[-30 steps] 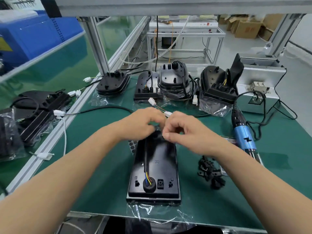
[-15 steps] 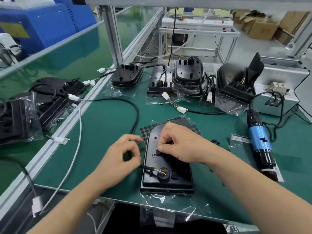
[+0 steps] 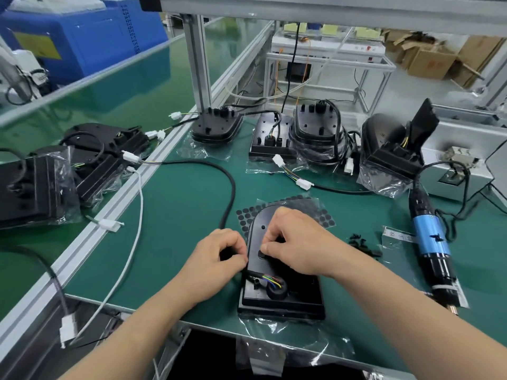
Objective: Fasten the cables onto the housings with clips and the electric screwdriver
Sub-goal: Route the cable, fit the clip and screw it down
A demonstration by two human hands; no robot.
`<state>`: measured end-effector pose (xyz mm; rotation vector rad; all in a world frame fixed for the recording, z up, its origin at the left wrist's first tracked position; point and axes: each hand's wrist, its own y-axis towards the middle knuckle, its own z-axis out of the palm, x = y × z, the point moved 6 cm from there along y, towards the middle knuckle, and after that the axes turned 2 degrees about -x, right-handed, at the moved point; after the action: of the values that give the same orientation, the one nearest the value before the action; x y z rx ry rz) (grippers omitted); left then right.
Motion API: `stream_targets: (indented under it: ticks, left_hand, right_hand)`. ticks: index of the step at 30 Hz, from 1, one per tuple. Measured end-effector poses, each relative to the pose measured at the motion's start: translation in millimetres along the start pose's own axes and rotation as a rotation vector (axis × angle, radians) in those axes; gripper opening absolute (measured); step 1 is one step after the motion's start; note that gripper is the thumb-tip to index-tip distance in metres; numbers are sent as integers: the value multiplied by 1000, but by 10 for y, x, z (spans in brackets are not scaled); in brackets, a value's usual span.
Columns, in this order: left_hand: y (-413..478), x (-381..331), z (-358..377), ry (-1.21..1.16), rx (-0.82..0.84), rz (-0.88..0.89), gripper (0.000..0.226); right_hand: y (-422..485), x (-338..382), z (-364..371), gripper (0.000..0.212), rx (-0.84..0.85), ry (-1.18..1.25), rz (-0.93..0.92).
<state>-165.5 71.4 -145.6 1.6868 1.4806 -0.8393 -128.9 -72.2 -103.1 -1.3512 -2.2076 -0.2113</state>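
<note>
Over the housing [image 3: 307, 296], both hands curl: left hand [image 3: 216, 260] pinches the cable [image 3: 232, 187], right hand [image 3: 299, 246] hides its grip.

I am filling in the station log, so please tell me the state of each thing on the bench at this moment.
housing: lies flat, coloured wires showing.
cable: curves loose across the bench, its near end in the left hand.
left hand: fingers curled, holds the cable beside the housing.
right hand: fingers curled on the housing; what it holds is hidden.
screwdriver: lies on its side, no hand on it.
clips: loose heap, right of the housing.
</note>
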Motion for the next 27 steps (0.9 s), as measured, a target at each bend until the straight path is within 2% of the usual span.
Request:
stream_targets:
  ticks: [9, 18, 27]
  left_hand:
    - [3, 5, 8, -8, -12, 0, 14]
    - [5, 7, 10, -14, -18, 18, 14]
    - [14, -19, 47, 58, -76, 17, 31]
  right_hand:
    - [-21, 46, -46, 16, 11, 17, -2]
    - [-10, 37, 7, 19, 3, -49, -4]
    - [-13, 37, 16, 17, -9, -65, -5]
